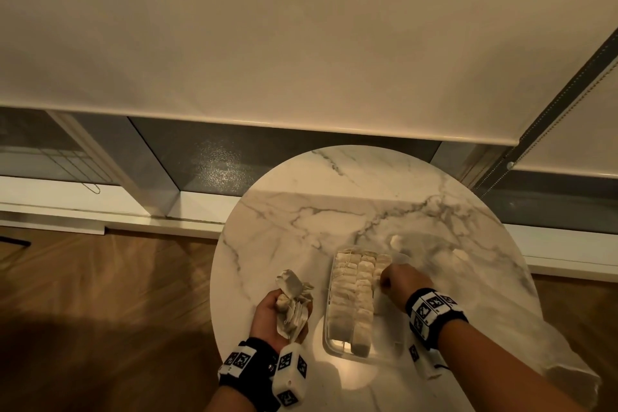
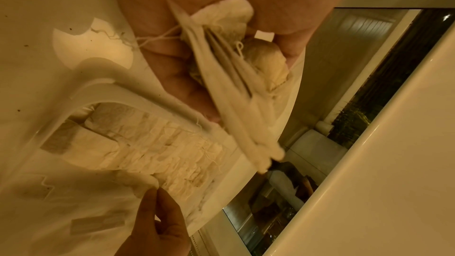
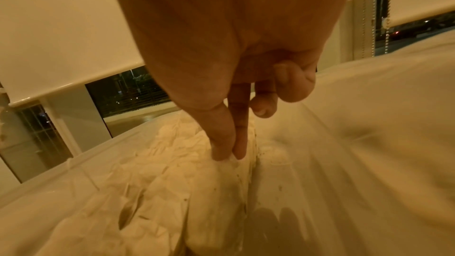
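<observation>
overhead, the view looks down on a round marble table [image 1: 301, 211] beside a window with a pale roller blind [image 1: 301, 43] hanging low over it, and wooden floor [image 1: 100, 294] to the left. on the near half of the table sits a clear plastic tray [image 1: 327, 334], its long side running near to far, packed with rows of pale tea bags [image 1: 351, 294] standing on edge. the left hand [image 1: 271, 318] is just left of the tray, palm up, fingers curled around a crumpled bundle of tea bags [image 1: 294, 301]; the left wrist view shows the bags lying flat against the palm with thin strings trailing. the right hand [image 1: 396, 283] is over the far right part of the tray, knuckles up, thumb and forefinger fingertips [image 3: 222, 153] pressed together on the top edge of a single tea bag [image 3: 221, 182] in the right-hand row, the other fingers curled in. the two hands are apart, with the tray's left rows between them. both wrists wear black bands [image 1: 431, 309] with black-and-white square markers. crinkled clear film [image 1: 561, 358] lies on the table right of the tray.
</observation>
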Demonstrator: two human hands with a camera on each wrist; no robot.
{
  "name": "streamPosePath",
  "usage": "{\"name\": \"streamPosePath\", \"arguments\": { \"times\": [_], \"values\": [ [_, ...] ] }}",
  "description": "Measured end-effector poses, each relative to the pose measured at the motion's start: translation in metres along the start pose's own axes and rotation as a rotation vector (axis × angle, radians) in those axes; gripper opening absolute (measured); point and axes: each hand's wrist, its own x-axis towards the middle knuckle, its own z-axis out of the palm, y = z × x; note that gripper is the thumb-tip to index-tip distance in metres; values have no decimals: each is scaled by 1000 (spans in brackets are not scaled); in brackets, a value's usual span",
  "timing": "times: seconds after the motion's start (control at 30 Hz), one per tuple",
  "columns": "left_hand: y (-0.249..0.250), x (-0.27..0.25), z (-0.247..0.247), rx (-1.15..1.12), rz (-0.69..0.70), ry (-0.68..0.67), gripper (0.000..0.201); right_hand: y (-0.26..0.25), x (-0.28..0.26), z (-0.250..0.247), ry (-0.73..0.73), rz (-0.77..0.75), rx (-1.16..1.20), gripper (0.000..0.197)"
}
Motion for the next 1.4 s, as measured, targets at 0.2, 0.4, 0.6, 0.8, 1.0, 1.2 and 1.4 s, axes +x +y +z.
{"name": "streamPosePath", "arguments": {
  "times": [0.2, 0.4, 0.6, 0.8, 1.0, 1.2, 1.4],
  "values": [
    [1, 1, 0, -4, -12, -7, 36, 2, 4, 1, 48, 38, 52, 22],
    [-2, 0, 1, -4, -17, -25, 35, 2, 4, 3, 46, 45, 79, 19],
    [-3, 3, -1, 20, -32, -17, 34, 3, 0, 1, 62, 40, 144, 16],
    [-5, 10, -8, 24, 5, 7, 29, 7, -19, -1, 126, 114, 325, 24],
    [-8, 13, -10, 39, 22, -8, 27, -3, -38, 18, -73, 19, 314, 23],
    [-11, 8, 0, 22, 2, -39, 28, -12, -45, 25, -62, -26, 288, 25],
    [-11, 6, 0, 82, 48, -24, 30, -10, -47, 24, -23, -35, 247, 26]
  ]
}}
